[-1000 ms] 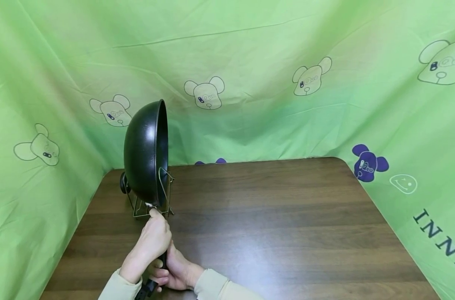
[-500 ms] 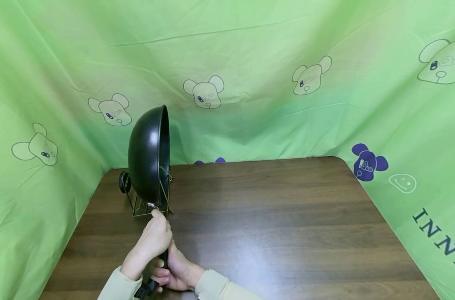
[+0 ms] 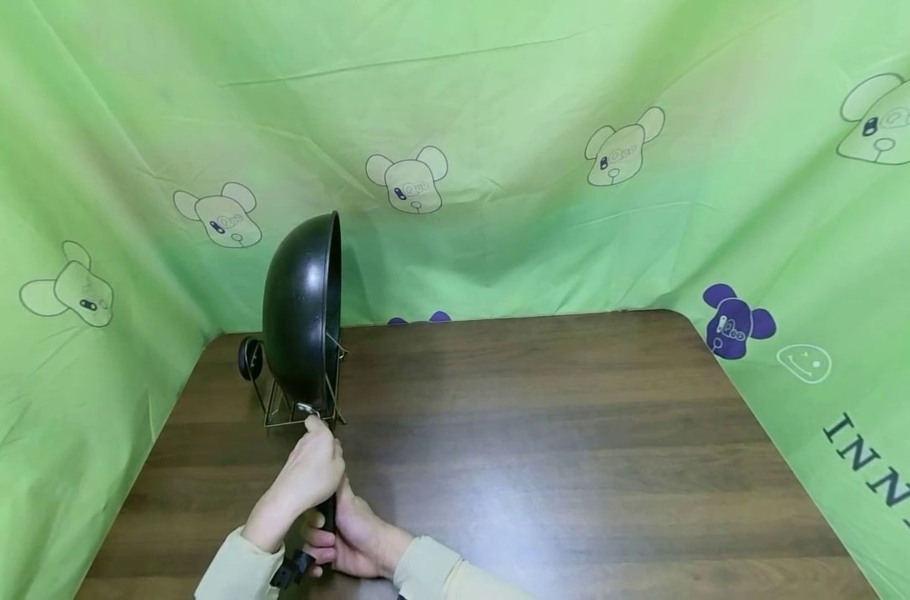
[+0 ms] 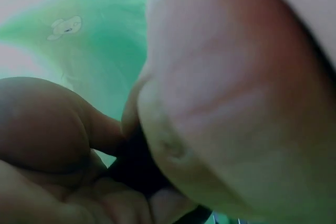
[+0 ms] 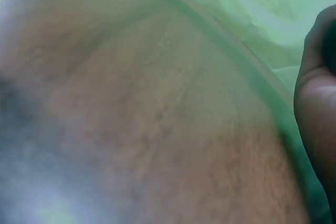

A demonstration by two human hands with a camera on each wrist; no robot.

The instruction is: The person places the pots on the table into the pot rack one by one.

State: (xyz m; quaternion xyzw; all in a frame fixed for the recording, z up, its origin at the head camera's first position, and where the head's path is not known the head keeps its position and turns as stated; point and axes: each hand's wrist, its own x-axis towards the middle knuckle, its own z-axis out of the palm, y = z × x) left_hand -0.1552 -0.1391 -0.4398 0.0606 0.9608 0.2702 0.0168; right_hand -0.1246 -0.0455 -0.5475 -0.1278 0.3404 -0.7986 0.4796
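A black wok (image 3: 296, 312) stands on edge at the left of the table, its hollow side facing right. It sits in and over a thin wire rack (image 3: 277, 423), overlapping it in the head view. My left hand (image 3: 311, 471) grips the wok's handle just below the metal joint (image 3: 307, 408). Lower on the same black handle (image 3: 327, 510), my right hand (image 3: 361, 537) wraps its fingers round it. In the left wrist view the hands crowd the picture and mostly hide the handle. Only an edge of the right hand (image 5: 317, 98) shows in the right wrist view.
A round black knob (image 3: 250, 358) sticks out at the rack's left side, behind the wok. The brown wooden table (image 3: 545, 450) stretches away to the right. Green printed cloth (image 3: 515, 225) hangs round its back and sides.
The wok has shifted slightly right and down, showing less of its hollow side. Both hands keep their grip on the handle, and the rack stays in place.
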